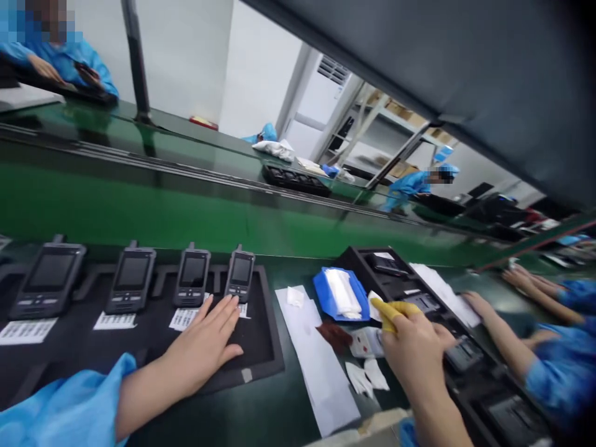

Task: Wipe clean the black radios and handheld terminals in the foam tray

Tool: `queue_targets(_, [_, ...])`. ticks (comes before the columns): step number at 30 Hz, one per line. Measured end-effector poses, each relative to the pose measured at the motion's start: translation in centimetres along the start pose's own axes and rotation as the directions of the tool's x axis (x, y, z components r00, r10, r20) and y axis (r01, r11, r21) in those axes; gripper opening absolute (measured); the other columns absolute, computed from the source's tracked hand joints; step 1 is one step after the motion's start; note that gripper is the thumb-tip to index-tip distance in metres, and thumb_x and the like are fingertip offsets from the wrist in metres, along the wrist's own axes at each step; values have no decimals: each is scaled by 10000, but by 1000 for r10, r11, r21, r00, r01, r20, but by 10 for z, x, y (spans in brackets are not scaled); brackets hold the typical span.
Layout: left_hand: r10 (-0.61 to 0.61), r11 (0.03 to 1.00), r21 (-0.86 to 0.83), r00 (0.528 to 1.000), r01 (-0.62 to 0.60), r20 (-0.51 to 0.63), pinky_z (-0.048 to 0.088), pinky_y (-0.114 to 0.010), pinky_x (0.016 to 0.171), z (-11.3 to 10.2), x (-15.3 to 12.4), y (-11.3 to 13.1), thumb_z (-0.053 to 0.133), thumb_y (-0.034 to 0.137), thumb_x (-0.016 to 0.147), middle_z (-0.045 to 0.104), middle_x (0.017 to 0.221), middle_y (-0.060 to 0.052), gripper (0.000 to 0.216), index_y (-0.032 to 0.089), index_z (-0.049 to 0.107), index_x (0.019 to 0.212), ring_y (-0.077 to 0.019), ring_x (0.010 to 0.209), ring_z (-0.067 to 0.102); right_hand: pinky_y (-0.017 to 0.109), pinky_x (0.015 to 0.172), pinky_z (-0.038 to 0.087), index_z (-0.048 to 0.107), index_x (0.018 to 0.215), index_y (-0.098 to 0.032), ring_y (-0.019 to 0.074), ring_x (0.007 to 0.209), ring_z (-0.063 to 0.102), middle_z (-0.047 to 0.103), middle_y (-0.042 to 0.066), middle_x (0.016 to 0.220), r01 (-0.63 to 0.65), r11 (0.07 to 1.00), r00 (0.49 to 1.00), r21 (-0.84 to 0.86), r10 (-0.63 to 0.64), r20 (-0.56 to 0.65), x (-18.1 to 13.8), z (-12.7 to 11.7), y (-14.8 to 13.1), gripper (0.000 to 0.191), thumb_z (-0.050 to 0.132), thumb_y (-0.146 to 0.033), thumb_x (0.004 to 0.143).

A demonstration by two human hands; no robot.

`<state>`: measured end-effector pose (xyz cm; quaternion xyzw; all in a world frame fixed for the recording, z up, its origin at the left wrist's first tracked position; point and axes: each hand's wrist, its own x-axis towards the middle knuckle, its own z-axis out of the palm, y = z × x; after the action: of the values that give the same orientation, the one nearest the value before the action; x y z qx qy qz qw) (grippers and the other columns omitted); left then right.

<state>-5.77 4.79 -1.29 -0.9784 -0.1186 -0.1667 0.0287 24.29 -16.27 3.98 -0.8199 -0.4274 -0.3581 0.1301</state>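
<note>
My left hand (209,341) lies flat with its fingers stretched out. Its fingertips reach the lower end of the rightmost handheld radio (240,273) and the printed white label (243,310) under it. Three similar radios with screens and stubby antennas, one a near neighbour (192,276), sit to the left in the black foam tray (251,372). My right hand (414,347) wears yellow finger covers and pinches a white wipe (374,305), partly hidden by the fingers. Just beyond it is a blue packet (321,288) holding folded white wipes (343,292).
White paper (321,366) lies between the trays, beside crumpled wipes (367,375) and a dark red cloth (334,335). A second black tray (400,285) holds devices at right, where a co-worker's arm (503,335) reaches in. A green ledge (186,211) runs behind.
</note>
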Motion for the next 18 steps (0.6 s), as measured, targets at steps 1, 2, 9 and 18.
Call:
queue_targets(1, [-5, 1000, 6, 1000, 4, 23, 367, -513, 1025, 2, 0, 0, 343, 497, 952, 477, 1363, -175, 555, 80, 556, 1249, -307, 1260, 460, 372, 724, 248, 646, 653, -192, 166, 666, 414, 575, 63, 767, 65, 997, 998, 32, -65, -22, 11, 4, -17, 225, 442, -100, 673])
queue_targets(2, [-5, 1000, 9, 999, 4, 48, 368, -508, 1026, 3, 0, 1, 362, 499, 946, 472, 1367, -176, 553, 79, 553, 1251, -306, 1263, 457, 378, 743, 254, 658, 682, -201, 173, 695, 430, 587, 61, 804, 133, 987, 990, 90, -129, -55, 21, 9, -37, 257, 435, -74, 664])
queue_targets(9, [-47, 998, 34, 998, 46, 36, 343, -508, 1055, 2, -3, 2, 398, 328, 961, 475, 1370, -170, 403, 85, 540, 1251, -295, 1282, 435, 383, 843, 231, 674, 914, -240, 158, 812, 488, 627, 26, 903, 536, 750, 837, 388, -531, -130, 70, 61, -161, 338, 481, -24, 743])
queue_targets(18, [-100, 994, -39, 992, 104, 82, 404, -428, 1036, 9, -7, 7, 430, 291, 940, 426, 1407, -166, 388, 103, 507, 1271, -280, 1287, 427, 397, 922, 171, 643, 1023, -256, 123, 880, 514, 676, -28, 949, 687, 563, 697, 459, -690, -197, 69, 93, -190, 223, 503, -139, 894])
